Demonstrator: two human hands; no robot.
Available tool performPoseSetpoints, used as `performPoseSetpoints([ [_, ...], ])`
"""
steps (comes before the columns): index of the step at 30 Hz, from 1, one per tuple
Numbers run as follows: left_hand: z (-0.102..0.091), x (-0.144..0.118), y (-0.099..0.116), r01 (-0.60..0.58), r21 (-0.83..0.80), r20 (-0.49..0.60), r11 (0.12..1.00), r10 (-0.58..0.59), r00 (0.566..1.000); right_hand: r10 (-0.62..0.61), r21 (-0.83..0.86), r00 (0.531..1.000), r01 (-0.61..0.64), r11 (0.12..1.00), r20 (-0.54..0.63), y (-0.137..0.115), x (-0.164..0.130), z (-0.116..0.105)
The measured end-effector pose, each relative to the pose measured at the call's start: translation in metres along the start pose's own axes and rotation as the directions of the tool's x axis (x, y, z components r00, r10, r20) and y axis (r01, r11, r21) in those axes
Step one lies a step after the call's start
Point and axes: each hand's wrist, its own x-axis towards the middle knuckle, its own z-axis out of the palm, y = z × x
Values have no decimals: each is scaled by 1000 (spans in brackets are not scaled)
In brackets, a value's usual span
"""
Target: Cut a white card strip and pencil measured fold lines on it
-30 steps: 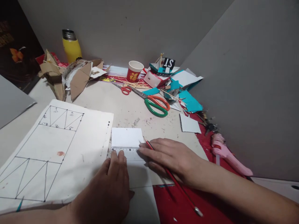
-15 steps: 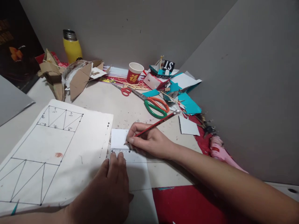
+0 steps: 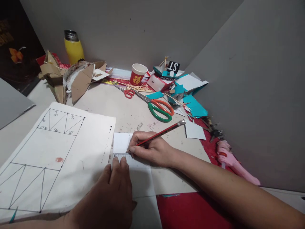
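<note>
My right hand (image 3: 151,149) pinches a dark red pencil (image 3: 159,133). The pencil's tip points down at a white sheet (image 3: 121,141), close to the upper edge of a clear ruler (image 3: 119,155). With its fingers stretched out, my left hand (image 3: 109,190) presses the ruler's left end against the paper. Part of the ruler is hidden under my right hand. Left of it lies a large paper (image 3: 92,140) with ruled lines, triangles and small written marks.
Large scissors (image 3: 160,109) with orange and green handles and small red scissors (image 3: 128,93) lie ahead. Behind them stand a red paper cup (image 3: 137,78) and a yellow bottle (image 3: 73,49). Cardboard pieces (image 3: 82,81), thin sticks (image 3: 140,88), teal scraps (image 3: 195,106) and a pink tool (image 3: 231,159) lie around.
My right hand has come slightly down and toward the ruler, bringing the pencil tip to its upper edge. My left hand stays on the ruler. The view has shifted a little.
</note>
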Motion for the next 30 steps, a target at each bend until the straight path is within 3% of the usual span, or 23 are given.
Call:
performPoseSetpoints([
  [30, -3, 2, 0, 27, -7, 70, 1000, -26, 997, -62, -42, 998, 63, 997, 17, 2, 0, 0],
])
